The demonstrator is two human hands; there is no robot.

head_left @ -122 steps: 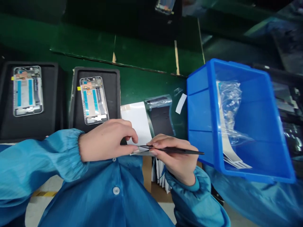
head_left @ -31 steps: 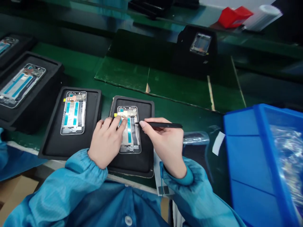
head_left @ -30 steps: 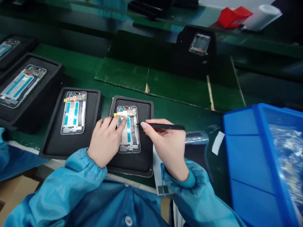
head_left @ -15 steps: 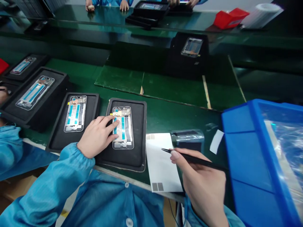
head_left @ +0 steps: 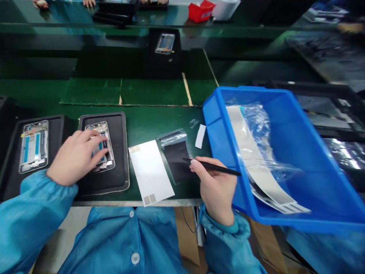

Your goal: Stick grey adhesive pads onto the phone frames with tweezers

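Note:
My left hand [head_left: 75, 154] lies over an opened phone [head_left: 110, 150] with a silvery frame and blue strips, its thumb and fingers apart and touching the phone's inside. The hand covers much of that phone, which sits in a black tray [head_left: 121, 179]. Between the fingers of my right hand [head_left: 216, 186] is a pair of black tweezers [head_left: 216, 167], pointing left. Its tips hang over a clear bag with a dark sheet [head_left: 178, 163]. Left of the bag lies a white sheet [head_left: 152, 171] with grey squares at its ends.
A second opened phone [head_left: 34, 146] rests in another black tray [head_left: 13, 152] at left. On the right stands a blue bin [head_left: 219, 125] holding pale strips [head_left: 268, 179] and clear plastic. A small white strip [head_left: 200, 136] lies beside it. Co-workers' hands [head_left: 89, 3] show at the far bench.
My view has swung right, so the bench things sit further left and more of the blue bin shows. My left fingers have shifted further across the phone. The tweezers are now over the bag.

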